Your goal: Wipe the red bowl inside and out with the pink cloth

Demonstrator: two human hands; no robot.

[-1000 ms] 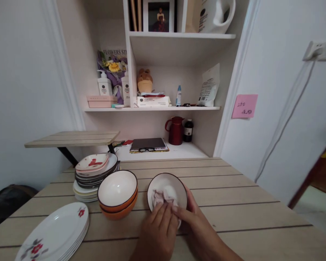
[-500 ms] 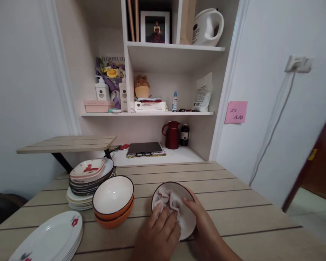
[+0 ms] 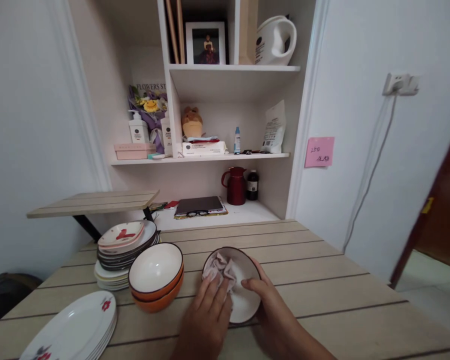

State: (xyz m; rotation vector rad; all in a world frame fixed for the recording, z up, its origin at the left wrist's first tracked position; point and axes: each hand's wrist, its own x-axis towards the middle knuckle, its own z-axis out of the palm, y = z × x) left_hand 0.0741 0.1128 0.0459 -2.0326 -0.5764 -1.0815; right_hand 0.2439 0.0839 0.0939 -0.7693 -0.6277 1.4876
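Note:
A round bowl (image 3: 245,300) with a white inside and a dark rim is tilted toward me over the wooden table. My right hand (image 3: 264,295) grips it at the right side, thumb inside the rim and fingers behind. My left hand (image 3: 212,305) presses a crumpled pale pink cloth (image 3: 225,270) against the left part of the bowl's inside. Just left of my hands stand stacked orange bowls (image 3: 155,270) with white insides. The outside of the held bowl is mostly hidden.
Oval plates with red flowers (image 3: 73,320) are piled at the front left. Behind them rises a stack of mixed plates (image 3: 122,250), beside a small raised wooden shelf (image 3: 93,202). A dark red jug (image 3: 236,187) and a laptop (image 3: 198,205) stand at the table's far edge.
The bowl, the cloth and both hands sit slightly further left in view. My left hand has shifted over the cloth. The camera view has moved a little.

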